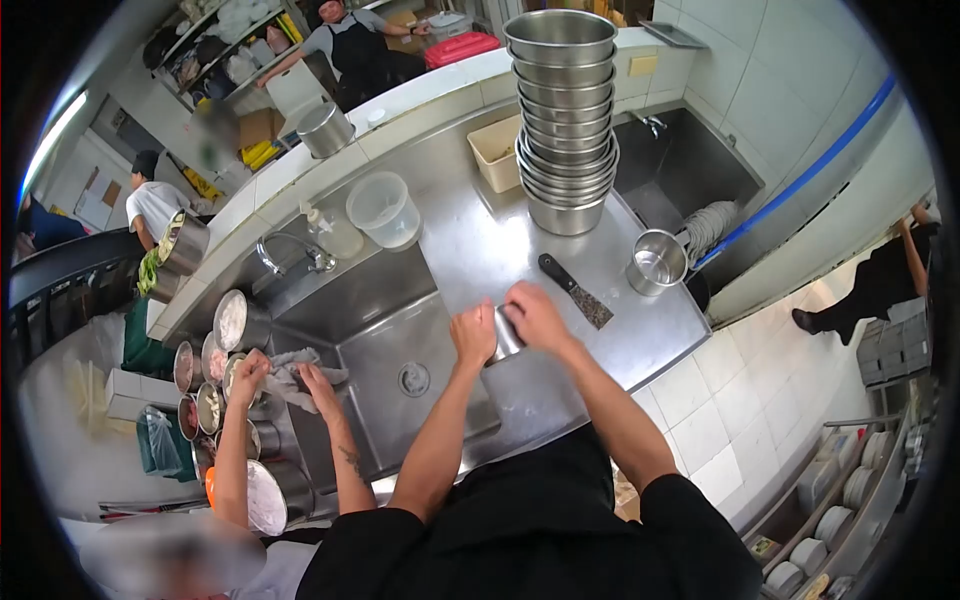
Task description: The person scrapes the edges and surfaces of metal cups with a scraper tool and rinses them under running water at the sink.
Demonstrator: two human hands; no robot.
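Both hands are closed around a small shiny steel container (508, 335) over the steel counter (490, 255), by the sink's right edge. My left hand (475, 333) grips its left side. My right hand (537, 316) is on its right side, slightly blurred. The fingers hide much of the container, so its full shape cannot be seen. Just beyond my right hand lies a scraper (575, 290) with a black handle and a stained, speckled blade. Further right stands a steel pot (658, 262), its open top facing up.
A tall stack of steel pots (566, 205) stands at the back, beside a beige tub (495, 155). Left of me is a sink (400, 340); there a co-worker's hands hold a grey cloth (292, 378) near several food-filled pots (243, 320). A clear plastic bucket (383, 212) sits behind the sink.
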